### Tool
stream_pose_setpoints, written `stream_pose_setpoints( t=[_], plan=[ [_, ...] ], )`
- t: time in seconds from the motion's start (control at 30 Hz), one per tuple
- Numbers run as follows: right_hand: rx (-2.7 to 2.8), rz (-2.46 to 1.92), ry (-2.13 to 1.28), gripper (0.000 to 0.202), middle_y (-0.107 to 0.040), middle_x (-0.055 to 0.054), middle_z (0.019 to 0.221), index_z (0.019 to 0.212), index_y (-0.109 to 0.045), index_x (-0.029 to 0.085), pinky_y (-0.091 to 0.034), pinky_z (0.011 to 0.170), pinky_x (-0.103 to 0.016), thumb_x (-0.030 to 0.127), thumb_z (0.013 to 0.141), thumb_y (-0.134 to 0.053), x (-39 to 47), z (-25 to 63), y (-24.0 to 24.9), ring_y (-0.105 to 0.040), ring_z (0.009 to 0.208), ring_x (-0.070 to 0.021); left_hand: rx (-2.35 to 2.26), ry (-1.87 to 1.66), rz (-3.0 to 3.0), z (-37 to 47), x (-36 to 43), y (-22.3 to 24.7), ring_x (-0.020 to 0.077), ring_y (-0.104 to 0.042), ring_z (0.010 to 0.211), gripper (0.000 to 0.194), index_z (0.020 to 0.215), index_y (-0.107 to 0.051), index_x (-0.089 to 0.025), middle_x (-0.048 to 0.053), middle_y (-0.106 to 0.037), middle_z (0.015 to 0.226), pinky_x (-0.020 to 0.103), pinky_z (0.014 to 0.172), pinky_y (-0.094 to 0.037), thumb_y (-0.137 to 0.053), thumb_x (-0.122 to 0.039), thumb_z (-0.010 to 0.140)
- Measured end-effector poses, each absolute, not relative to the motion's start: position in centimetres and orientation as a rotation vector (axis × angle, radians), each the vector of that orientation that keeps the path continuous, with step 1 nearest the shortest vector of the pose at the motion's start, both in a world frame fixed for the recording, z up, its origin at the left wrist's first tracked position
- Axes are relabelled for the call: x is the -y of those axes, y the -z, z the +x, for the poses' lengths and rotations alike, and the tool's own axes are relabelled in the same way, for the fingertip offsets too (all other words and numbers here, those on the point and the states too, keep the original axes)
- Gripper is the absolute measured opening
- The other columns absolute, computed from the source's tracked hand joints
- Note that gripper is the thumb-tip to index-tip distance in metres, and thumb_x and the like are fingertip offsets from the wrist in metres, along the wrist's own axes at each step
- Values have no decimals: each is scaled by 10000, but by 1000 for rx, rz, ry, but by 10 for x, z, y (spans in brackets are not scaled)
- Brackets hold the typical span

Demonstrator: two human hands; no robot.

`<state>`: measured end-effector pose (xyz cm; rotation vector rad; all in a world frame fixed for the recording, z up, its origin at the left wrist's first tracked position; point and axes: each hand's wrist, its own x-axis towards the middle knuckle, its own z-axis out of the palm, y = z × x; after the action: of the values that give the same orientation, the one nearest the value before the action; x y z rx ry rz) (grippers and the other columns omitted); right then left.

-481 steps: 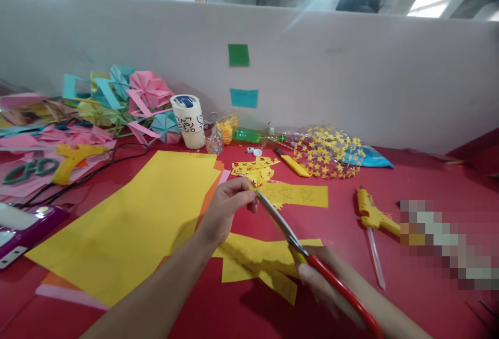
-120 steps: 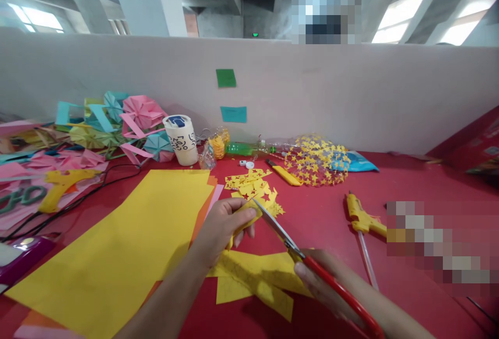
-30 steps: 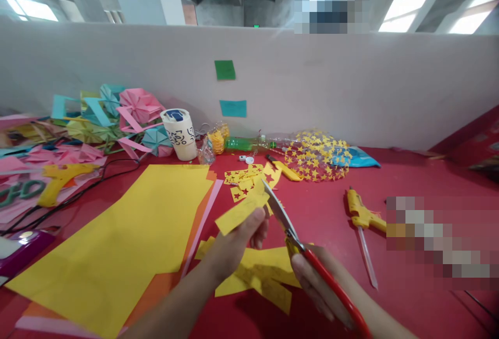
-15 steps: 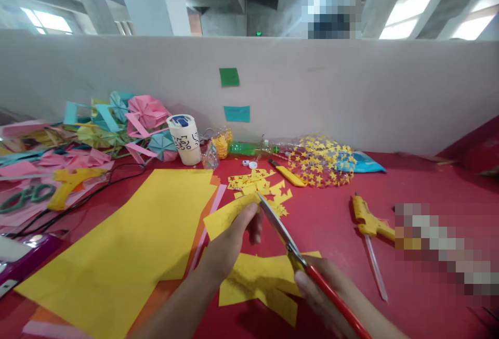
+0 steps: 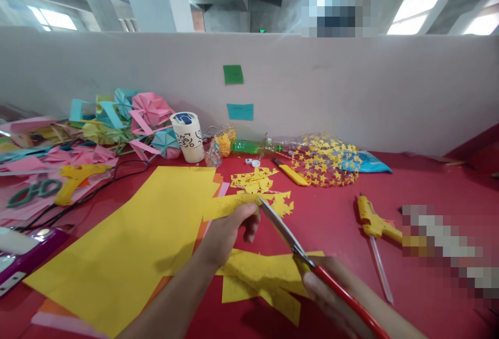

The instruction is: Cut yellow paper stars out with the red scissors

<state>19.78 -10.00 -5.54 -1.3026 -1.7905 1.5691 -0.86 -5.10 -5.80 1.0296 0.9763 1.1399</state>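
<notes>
My left hand (image 5: 230,230) pinches a small strip of yellow paper (image 5: 224,206) between thumb and fingers. In my right hand (image 5: 327,287) are red-handled scissors (image 5: 283,227); their blades look nearly closed, and the tips touch the strip's right end beside my left thumb. Several yellow paper pieces (image 5: 257,276) with pencil-like marks lie below my hands, partly under the scissors. Beyond the strip sit cut-out scraps and small stars (image 5: 255,180). To the left of my left hand lies a large yellow sheet (image 5: 148,224) over orange and pink paper.
A clear dome with yellow stars (image 5: 325,159), a yellow box cutter (image 5: 292,173) and a white tape-like roll (image 5: 187,139) stand or lie toward the wall. A yellow glue gun (image 5: 368,217) is at right; another glue gun (image 5: 70,183) and green-handled scissors (image 5: 33,193) lie left among folded papers.
The yellow strip in my left hand has turned to lie more level. The scissor tips stay at its right end. The whole view has shifted slightly.
</notes>
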Motion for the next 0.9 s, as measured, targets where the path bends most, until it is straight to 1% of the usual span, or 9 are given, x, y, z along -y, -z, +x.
stream_pose_setpoints(
  t=[0.1, 0.2, 0.37, 0.4, 0.47, 0.57, 0.7, 0.8, 0.9],
  plan=[
    [1818, -1288, -1600, 583, -340, 45, 571, 644, -440, 190, -241, 509, -240, 766, 722, -392, 98, 198, 45, -302, 522, -103, -1005, -1127, 1020, -11, 50, 59, 86, -466, 473, 286, 588, -568, -156, -14, -503, 512, 205, 452, -383, -524, -348, 796],
    [1828, -1277, -1633, 589, -351, 45, 563, 636, -456, 186, -256, 492, -236, 769, 711, -416, 99, 199, 35, -319, 509, -99, -1032, -1112, 1021, -14, 48, 59, 74, -445, 443, 291, 569, -568, -158, -21, -492, 484, 196, 435, -367, -544, -348, 788],
    [1741, -1425, -1723, 625, -392, 65, 521, 768, -535, 165, -260, 416, -208, 778, 715, -424, 102, 205, 44, -311, 396, -57, -1011, -1112, 1049, -16, 48, 57, 65, -430, 415, 287, 553, -568, -156, -27, -483, 474, 190, 409, -343, -563, -337, 776],
    [1745, -1442, -1728, 619, -385, 65, 510, 750, -534, 161, -261, 407, -204, 768, 735, -410, 101, 207, 48, -305, 387, -54, -1008, -1109, 1052, -16, 48, 57, 66, -432, 418, 291, 552, -568, -155, -25, -485, 477, 191, 411, -346, -560, -338, 778],
    [1781, -1415, -1699, 628, -419, 42, 506, 690, -533, 158, -274, 407, -206, 776, 716, -423, 100, 210, 55, -339, 412, -71, -1003, -1105, 1058, -15, 48, 56, 69, -439, 427, 294, 556, -569, -153, -21, -491, 485, 194, 420, -356, -554, -340, 782],
    [1811, -1368, -1695, 602, -442, 29, 527, 682, -513, 168, -266, 394, -200, 765, 714, -445, 98, 211, 57, -359, 426, -78, -1001, -1105, 1072, -15, 48, 56, 75, -451, 440, 287, 571, -576, -151, -16, -502, 497, 198, 425, -363, -550, -341, 784],
    [1767, -1402, -1739, 617, -362, 67, 476, 681, -431, 193, -202, 357, -178, 807, 708, -376, 101, 209, 49, -294, 387, -57, -1031, -1101, 1079, -15, 48, 56, 73, -448, 427, 281, 571, -580, -150, -18, -504, 492, 198, 420, -362, -557, -341, 776],
    [1731, -1399, -1812, 590, -302, 81, 461, 684, -451, 192, -157, 356, -192, 781, 716, -422, 101, 207, 45, -238, 387, -54, -1037, -1091, 1082, -15, 48, 55, 73, -445, 418, 289, 563, -576, -152, -19, -503, 484, 200, 415, -359, -559, -350, 773],
    [1747, -1377, -1829, 544, -305, 69, 463, 638, -462, 195, -158, 359, -213, 731, 730, -469, 99, 206, 45, -247, 390, -61, -1028, -1082, 1078, -15, 47, 54, 72, -443, 412, 296, 550, -570, -152, -20, -502, 478, 199, 411, -358, -561, -353, 768]
  ],
)
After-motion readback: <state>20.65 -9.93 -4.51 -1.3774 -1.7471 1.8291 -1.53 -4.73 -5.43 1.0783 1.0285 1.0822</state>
